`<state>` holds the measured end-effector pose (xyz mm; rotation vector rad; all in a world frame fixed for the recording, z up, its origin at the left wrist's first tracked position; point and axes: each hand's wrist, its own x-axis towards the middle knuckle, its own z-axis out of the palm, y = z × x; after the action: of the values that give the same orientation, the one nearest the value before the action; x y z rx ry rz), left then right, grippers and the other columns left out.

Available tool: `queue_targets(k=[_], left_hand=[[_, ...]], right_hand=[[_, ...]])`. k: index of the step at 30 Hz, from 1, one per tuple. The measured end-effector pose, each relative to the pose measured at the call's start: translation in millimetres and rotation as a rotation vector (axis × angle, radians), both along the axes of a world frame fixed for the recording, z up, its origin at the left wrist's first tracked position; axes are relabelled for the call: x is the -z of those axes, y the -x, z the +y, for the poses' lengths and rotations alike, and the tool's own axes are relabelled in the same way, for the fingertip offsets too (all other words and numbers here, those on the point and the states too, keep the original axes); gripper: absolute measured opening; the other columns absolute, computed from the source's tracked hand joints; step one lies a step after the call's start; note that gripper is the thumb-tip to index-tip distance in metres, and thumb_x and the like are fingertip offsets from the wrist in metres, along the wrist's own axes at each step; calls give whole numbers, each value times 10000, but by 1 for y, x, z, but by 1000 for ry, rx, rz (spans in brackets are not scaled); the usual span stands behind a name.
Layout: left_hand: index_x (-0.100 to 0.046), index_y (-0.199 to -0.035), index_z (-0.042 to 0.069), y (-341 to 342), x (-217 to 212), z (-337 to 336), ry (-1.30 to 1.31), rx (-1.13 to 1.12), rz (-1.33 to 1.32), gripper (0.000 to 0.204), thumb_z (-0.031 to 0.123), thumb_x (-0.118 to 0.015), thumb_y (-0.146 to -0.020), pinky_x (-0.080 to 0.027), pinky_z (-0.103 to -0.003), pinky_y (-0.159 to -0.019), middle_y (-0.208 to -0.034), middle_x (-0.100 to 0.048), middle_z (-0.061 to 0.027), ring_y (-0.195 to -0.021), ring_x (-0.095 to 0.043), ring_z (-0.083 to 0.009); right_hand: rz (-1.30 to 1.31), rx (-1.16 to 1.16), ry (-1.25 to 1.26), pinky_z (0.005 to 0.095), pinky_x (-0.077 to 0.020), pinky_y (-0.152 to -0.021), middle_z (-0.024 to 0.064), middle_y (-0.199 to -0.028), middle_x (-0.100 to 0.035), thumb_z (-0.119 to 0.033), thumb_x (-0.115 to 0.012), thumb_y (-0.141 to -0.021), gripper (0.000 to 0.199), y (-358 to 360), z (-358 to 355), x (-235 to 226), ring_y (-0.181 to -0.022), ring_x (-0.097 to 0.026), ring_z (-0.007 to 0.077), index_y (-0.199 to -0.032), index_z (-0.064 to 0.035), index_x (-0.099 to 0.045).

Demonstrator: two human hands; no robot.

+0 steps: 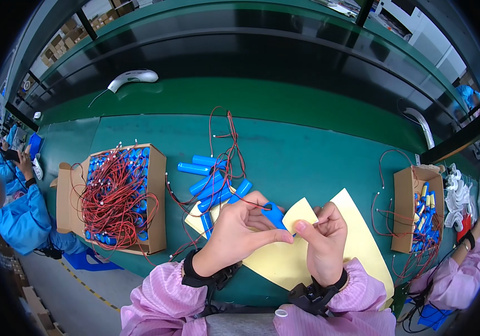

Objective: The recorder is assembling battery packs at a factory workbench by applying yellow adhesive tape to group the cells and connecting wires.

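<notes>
My left hand [244, 228] is closed around a blue cylindrical battery cell [273, 216] with red and dark wires trailing off its end. Between the thumb and fingers of my right hand [325, 238] is a small pale-yellow sticker [300, 214], which meets the side of the cell. Whether it is stuck down there I cannot tell. Beneath both hands lies a large pale-yellow sheet [357, 246]. Just beyond my left hand, several loose blue cells [211, 182] lie in a heap, their red wires [234, 147] stretching away across the green table.
On the left stands an open cardboard box [157, 196] packed with wired blue cells. A smaller box [402, 210] on the right holds cells bearing yellow patches. White parts [459, 196] lie beside it. People sit at both sides. A white curved device [133, 78] rests on the back ledge.
</notes>
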<state>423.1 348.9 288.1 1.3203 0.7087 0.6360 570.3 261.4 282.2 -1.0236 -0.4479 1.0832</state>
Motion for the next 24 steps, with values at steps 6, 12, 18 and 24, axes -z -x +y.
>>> queue_targets(k=[6, 12, 18, 24], left_hand=[[-605, -1016, -11, 0, -6, -4, -250, 55, 65, 326, 139, -793, -796, -568, -277, -741, -882, -700, -74, -810, -704, -163], [-513, -1215, -23, 4, -6, -2, -99, 30, -193, 357, 60, -651, -897, -522, -318, -862, -1029, -672, -124, -1006, -662, -209], [-441, -1253, -15, 5, -15, -5, 131, 61, -249, 403, 319, -355, -1045, -429, -259, -614, -787, -454, -13, -645, -482, -108], [-450, -1099, -45, 7, -10, -20, -414, 344, 233, 354, 298, -452, -1013, -477, -416, -612, -757, -610, -203, -736, -630, -375]], right_hand=[[-334, 12, 28, 272, -517, -737, 46, -752, -631, 28, -768, -782, 270, -9, 1, -2, -728, -635, 105, -792, -50, -510], [-519, 289, 22, 286, -547, -803, 86, -853, -655, 8, -734, -817, 199, -40, 5, -6, -768, -656, 145, -865, -9, -541], [-650, 328, -93, 345, -570, -845, 134, -1299, -437, 51, -688, -804, 331, -38, 9, -15, -956, -649, 249, -1062, -30, -498], [-613, 61, -40, 336, -499, -883, 159, -1190, -561, -46, -704, -830, 732, -30, 6, -23, -955, -658, 228, -1428, -58, -282]])
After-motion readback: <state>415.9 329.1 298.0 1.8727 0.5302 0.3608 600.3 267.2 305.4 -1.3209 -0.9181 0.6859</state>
